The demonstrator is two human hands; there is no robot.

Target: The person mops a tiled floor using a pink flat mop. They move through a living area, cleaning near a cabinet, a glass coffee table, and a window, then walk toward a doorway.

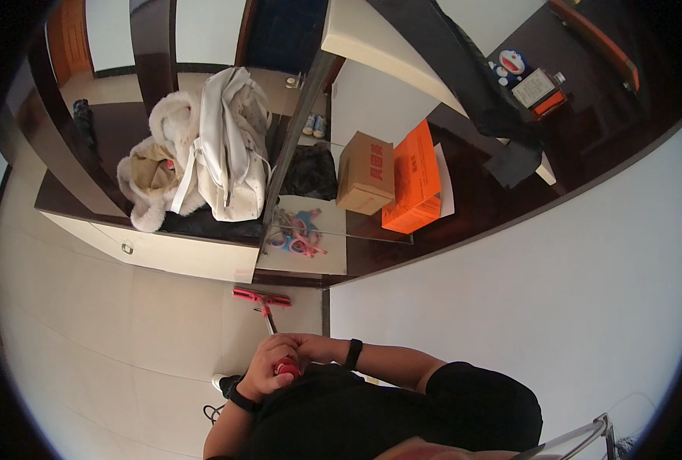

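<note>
A mop (271, 322) with a flat red-and-black head (261, 297) slants across the floor below the cabinet. Its red grip end (286, 367) pokes out of my left hand (266, 369), whose fingers are wrapped round it. Right beside it, my right hand (309, 348) is closed at the same handle, its fingertips partly hidden by the left hand. Both wrists wear black bands. The mop head rests on the tiles near the cabinet's foot, and part of the pole is hidden behind my hands.
A low cabinet (172, 249) carries a white bag (234, 153) and a fluffy coat (157, 165). On dark shelving stand a cardboard box (365, 172) and an orange box (416, 180); pink-and-blue items (301, 236) lie lower down. A white wall (509, 284) rises to the right.
</note>
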